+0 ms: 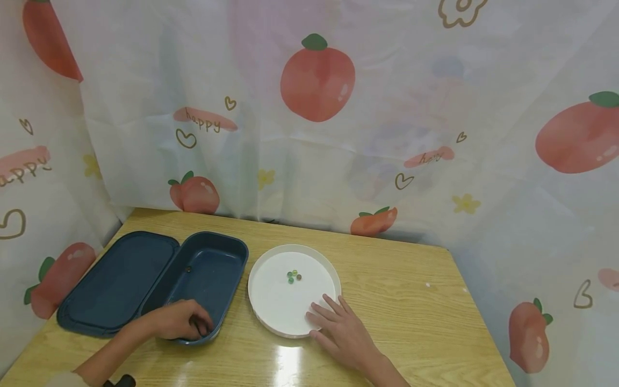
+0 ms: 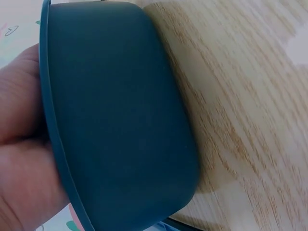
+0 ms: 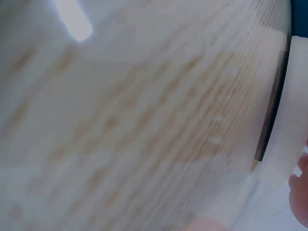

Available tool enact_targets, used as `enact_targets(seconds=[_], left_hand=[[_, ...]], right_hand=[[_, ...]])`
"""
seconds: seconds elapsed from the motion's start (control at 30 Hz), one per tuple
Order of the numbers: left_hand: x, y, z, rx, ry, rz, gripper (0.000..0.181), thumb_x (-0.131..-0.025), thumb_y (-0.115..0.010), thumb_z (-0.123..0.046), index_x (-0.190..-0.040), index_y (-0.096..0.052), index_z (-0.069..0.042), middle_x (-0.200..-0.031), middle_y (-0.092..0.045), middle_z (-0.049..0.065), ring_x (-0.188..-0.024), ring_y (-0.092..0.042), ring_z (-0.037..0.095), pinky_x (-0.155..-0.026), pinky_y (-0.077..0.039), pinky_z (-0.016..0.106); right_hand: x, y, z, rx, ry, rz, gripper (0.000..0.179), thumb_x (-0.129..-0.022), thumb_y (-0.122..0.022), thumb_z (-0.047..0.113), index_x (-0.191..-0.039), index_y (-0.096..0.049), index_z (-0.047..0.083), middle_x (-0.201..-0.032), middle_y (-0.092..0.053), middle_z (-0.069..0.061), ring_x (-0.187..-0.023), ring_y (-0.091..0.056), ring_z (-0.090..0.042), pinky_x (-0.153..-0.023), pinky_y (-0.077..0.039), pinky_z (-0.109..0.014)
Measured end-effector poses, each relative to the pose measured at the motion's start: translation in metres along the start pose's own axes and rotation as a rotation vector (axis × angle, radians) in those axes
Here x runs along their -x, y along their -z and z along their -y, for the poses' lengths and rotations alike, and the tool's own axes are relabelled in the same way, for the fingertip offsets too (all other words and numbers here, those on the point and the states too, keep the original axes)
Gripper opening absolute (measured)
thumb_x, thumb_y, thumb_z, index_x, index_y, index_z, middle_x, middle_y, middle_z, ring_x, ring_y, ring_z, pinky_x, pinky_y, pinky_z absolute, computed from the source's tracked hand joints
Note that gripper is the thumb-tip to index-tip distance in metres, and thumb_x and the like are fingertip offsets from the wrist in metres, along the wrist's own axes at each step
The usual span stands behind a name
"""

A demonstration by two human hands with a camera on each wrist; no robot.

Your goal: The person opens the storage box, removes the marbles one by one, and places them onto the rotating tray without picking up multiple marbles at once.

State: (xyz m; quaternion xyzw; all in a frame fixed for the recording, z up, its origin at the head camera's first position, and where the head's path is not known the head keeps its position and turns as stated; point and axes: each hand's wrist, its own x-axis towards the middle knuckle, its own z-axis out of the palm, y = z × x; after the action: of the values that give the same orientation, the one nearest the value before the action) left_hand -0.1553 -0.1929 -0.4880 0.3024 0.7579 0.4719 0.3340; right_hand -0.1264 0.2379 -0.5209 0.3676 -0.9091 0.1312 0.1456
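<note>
My left hand reaches over the near rim into the dark blue box, fingers bent down toward its near end. I cannot tell whether it holds anything, since the fingertips are hidden. In the left wrist view, part of that hand shows behind the box's outer wall. A small brown marble lies farther back in the box. My right hand, fingers spread, rests at the near right rim of a round white tray. Several green and brown marbles sit together on this tray.
Left of the box lies its flat dark blue lid, alongside it. Everything stands on a wood-grain table. A white curtain printed with fruit hangs behind the table and at both sides.
</note>
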Motion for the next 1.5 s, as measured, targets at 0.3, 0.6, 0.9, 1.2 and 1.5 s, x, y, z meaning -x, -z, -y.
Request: enact_targets(seconds=[0.3, 0.6, 0.9, 1.2, 1.5], left_hand=[[-0.006, -0.004, -0.001, -0.073, -0.022, -0.032, 0.015, -0.088, -0.067, 0.002, -0.101, -0.074, 0.001, -0.089, -0.069, -0.004, -0.079, -0.064, 0.009, -0.068, -0.054, 0.031], [-0.012, -0.008, -0.001, -0.163, 0.038, -0.089, 0.017, -0.085, -0.068, 0.005, -0.091, -0.075, -0.009, -0.079, -0.065, -0.008, -0.07, -0.059, 0.007, -0.061, -0.05, 0.03], [-0.014, -0.012, -0.004, -0.203, 0.032, -0.116, 0.021, -0.083, -0.067, 0.008, -0.087, -0.074, -0.011, -0.076, -0.063, -0.009, -0.067, -0.058, 0.006, -0.06, -0.049, 0.029], [-0.015, -0.01, -0.006, -0.2, -0.008, -0.126, 0.016, -0.086, -0.067, 0.004, -0.088, -0.075, -0.01, -0.079, -0.065, -0.009, -0.069, -0.058, 0.005, -0.061, -0.05, 0.028], [-0.015, -0.002, -0.011, -0.197, -0.067, -0.236, 0.013, -0.086, -0.07, 0.002, -0.092, -0.074, -0.01, -0.085, -0.068, -0.007, -0.074, -0.063, 0.006, -0.064, -0.054, 0.028]], right_hand=[[0.0, 0.0, -0.001, -0.005, 0.019, -0.025, 0.036, -0.098, -0.063, 0.041, -0.127, -0.07, 0.021, -0.133, -0.064, 0.003, -0.134, -0.049, -0.029, -0.109, -0.033, -0.057], [0.0, -0.001, -0.001, -0.001, 0.016, -0.022, 0.036, -0.098, -0.062, 0.041, -0.127, -0.07, 0.021, -0.133, -0.064, 0.003, -0.134, -0.048, -0.029, -0.109, -0.032, -0.057], [0.0, 0.0, 0.0, -0.001, 0.019, -0.027, 0.036, -0.098, -0.062, 0.041, -0.127, -0.07, 0.021, -0.133, -0.064, 0.002, -0.133, -0.049, -0.03, -0.108, -0.033, -0.058], [0.0, 0.0, -0.001, 0.004, 0.018, -0.024, 0.036, -0.098, -0.062, 0.041, -0.127, -0.07, 0.022, -0.133, -0.064, 0.003, -0.133, -0.049, -0.029, -0.108, -0.033, -0.058], [0.0, -0.001, -0.001, 0.009, 0.012, -0.018, 0.037, -0.099, -0.06, 0.043, -0.127, -0.07, 0.022, -0.134, -0.063, 0.004, -0.134, -0.048, -0.028, -0.108, -0.033, -0.057]])
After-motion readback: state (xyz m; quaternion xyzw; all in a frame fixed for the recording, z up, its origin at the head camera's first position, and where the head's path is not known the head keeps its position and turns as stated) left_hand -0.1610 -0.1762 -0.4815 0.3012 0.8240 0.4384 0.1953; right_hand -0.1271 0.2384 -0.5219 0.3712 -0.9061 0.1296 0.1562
